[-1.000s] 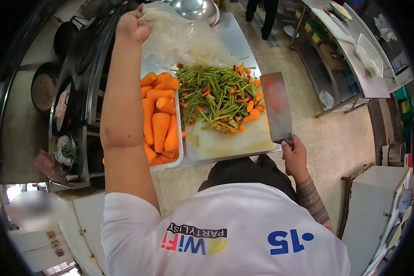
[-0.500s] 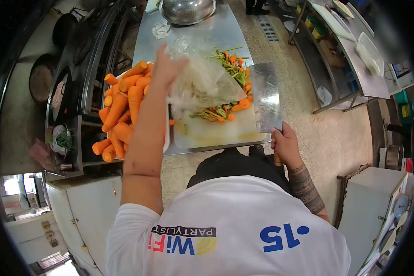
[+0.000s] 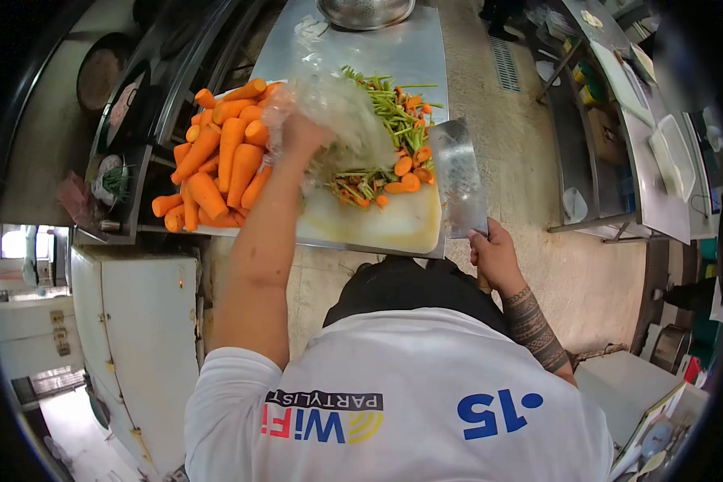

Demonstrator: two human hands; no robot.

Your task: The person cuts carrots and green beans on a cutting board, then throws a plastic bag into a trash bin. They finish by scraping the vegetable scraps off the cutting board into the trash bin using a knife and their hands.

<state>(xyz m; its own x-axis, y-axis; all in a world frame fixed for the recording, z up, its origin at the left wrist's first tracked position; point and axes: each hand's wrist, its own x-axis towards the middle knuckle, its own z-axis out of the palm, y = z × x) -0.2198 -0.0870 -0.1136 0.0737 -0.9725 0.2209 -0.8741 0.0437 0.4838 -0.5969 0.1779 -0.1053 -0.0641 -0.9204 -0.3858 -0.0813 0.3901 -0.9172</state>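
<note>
My left hand (image 3: pixel 304 135) is inside or behind the clear plastic bag (image 3: pixel 353 116), over the left part of the cutting board (image 3: pixel 369 225); its fingers are hidden by the plastic. Green stems (image 3: pixel 398 112) and orange carrot tops (image 3: pixel 410 181) lie on the board beside and below the bag. A heap of peeled carrots (image 3: pixel 231 145) fills a white tray to the left. My right hand (image 3: pixel 496 255) is closed round the handle of a wide cleaver (image 3: pixel 460 181), its blade upright past the board's right edge.
A metal colander (image 3: pixel 365 11) and a crumpled white piece (image 3: pixel 310 29) sit at the far end of the steel table (image 3: pixel 281 52). Black pans (image 3: pixel 104 72) stand at the left. A steel shelf unit (image 3: pixel 618 96) is at the right. A person's foot (image 3: pixel 502 32) shows at the top.
My left hand has gone from spread above the bag to within its plastic, and the bag has bunched up. The cleaver stays in my right hand. The whole view has shifted slightly.
</note>
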